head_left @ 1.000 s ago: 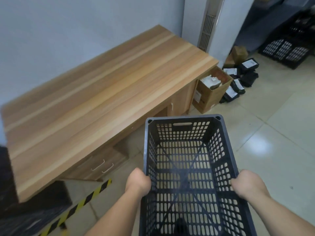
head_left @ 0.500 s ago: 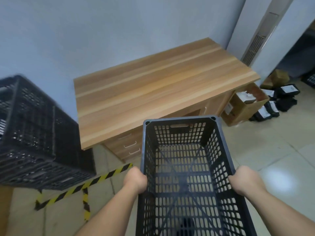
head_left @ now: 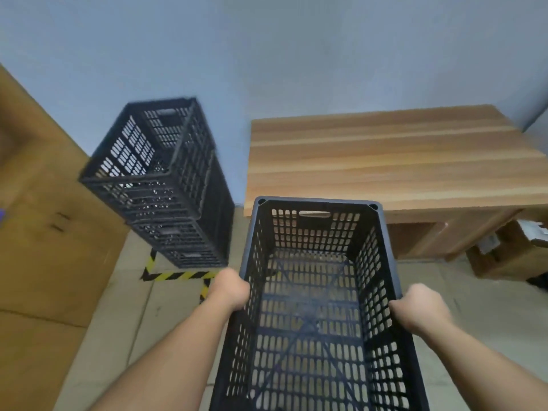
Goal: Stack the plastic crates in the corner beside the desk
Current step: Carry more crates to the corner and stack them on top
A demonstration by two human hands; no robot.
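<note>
you have no text to read here. the black crate (head_left: 318, 280) you carry bears no brand, number or label on its walls or rim. the stack of crates (head_left: 166, 179) against the wall is blurred and shows no lettering. the big cardboard box (head_left: 44, 232) on the left has only two short dark marks on its side, too smeared to tell as letters. the open carton (head_left: 510, 253) under the desk (head_left: 385, 161) holds something with a pale label, but its print is too small and blurred to read. the yellow-and-black floor tape (head_left: 181, 275) carries stripes only, no words.
</note>
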